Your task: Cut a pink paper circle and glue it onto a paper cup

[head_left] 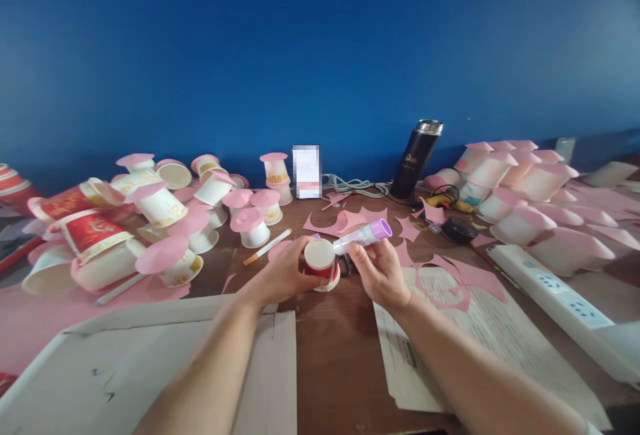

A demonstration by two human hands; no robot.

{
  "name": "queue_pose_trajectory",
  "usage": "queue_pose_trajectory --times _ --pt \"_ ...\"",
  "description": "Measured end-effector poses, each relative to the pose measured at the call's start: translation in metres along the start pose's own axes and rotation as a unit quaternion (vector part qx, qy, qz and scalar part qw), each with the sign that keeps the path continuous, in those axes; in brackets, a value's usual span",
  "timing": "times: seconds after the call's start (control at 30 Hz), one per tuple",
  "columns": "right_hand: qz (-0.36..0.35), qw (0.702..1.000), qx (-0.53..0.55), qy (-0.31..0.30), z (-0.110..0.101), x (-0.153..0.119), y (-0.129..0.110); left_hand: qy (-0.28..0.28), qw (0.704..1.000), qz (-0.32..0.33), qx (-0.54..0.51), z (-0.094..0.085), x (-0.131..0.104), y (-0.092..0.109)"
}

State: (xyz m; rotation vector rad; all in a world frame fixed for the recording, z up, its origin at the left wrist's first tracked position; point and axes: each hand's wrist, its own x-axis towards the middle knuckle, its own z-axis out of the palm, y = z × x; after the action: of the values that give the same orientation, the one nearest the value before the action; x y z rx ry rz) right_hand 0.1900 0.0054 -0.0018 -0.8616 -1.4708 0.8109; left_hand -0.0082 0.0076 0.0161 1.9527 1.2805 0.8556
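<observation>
My left hand is closed around a small red and white paper cup. The cup stands bottom up, its pale round base facing me and its wider rim near the tabletop. A glue stick, clear with a purple end, is gripped in my right hand. Its white end points left, at the edge of the cup's base; whether it touches cannot be told. Pink paper scraps with curved cut-outs lie just beyond my hands. A thin white stick with an orange-brown end rests left of the cup.
Upturned paper cups with pink paper discs crowd the left; more with pink angular tops fill the right. A black flask stands by the blue wall. A power strip, printed sheets and grey board lie nearer me.
</observation>
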Motion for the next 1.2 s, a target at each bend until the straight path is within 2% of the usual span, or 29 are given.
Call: queue_pose_trajectory --times 0.1,0.2,0.4,0.57,0.7,0.87,0.97,1.2 --pt "-0.024 0.999 -0.042 -0.025 -0.001 0.001 0.000 -0.038 0.999 -0.009 0.008 0.000 0.001 -0.002" --pt "-0.045 0.996 -0.067 -0.040 0.000 0.002 -0.004 -0.036 0.999 -0.014 0.022 -0.001 0.001 -0.003" --pt "-0.066 0.990 -0.121 -0.028 0.002 0.004 -0.010 -0.031 0.999 -0.018 0.034 -0.001 -0.001 -0.001" --pt "-0.090 0.980 -0.177 -0.029 0.001 0.005 -0.008 -0.049 0.998 -0.035 0.035 -0.004 -0.001 0.004" --pt "-0.070 0.976 -0.204 -0.023 -0.001 0.006 -0.001 -0.056 0.997 -0.027 0.034 -0.006 -0.001 0.006" --pt "-0.037 0.990 -0.139 0.000 -0.002 0.006 0.009 -0.069 0.997 -0.017 0.032 -0.007 -0.001 0.005" --pt "-0.036 0.993 -0.111 -0.026 0.000 0.005 0.009 -0.079 0.997 -0.013 0.022 -0.008 -0.002 0.005" --pt "-0.030 0.987 -0.158 -0.025 0.000 0.009 0.006 -0.082 0.997 0.003 0.009 -0.009 -0.001 0.008"
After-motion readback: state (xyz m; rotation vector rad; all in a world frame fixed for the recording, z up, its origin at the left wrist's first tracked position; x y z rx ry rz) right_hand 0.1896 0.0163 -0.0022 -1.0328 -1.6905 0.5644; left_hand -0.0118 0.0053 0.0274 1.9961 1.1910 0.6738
